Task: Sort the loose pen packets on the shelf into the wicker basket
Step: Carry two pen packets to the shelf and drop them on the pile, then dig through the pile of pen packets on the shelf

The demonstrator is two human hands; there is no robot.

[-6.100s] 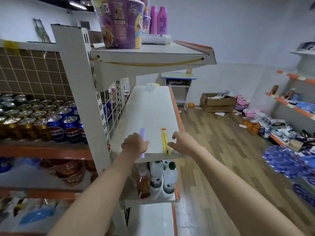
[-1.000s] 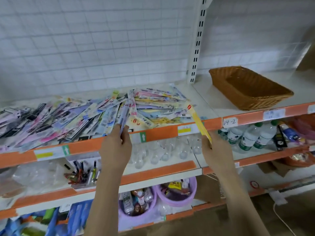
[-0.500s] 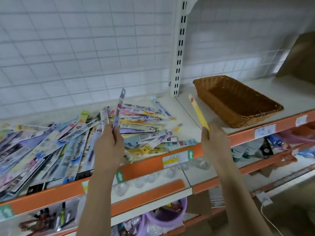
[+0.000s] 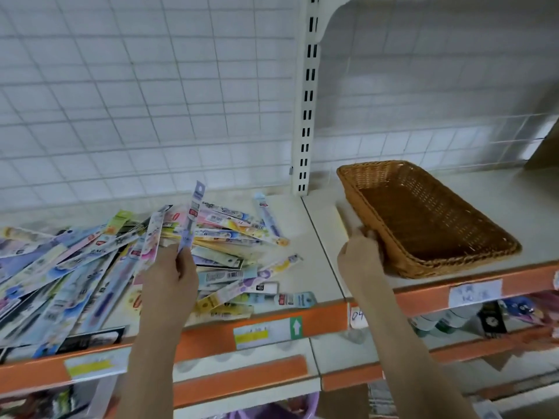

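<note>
Shelf (image 4: pixel 317 237): one basket (image 4: pixel 429 219) (empty)

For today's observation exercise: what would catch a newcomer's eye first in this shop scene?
First, the colourful heap of pen packets sprawled over the left of the shelf. Next, the empty wicker basket at right, its near corner touched by the right hand. The left hand holds a purple packet upright above the heap.

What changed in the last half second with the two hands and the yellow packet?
The right hand moved to the near left side of the basket; a pale yellow packet now lies flat on the shelf beside it, though the grip is unclear. The left hand still holds a purple packet upright over the pile. The basket stays empty.
</note>
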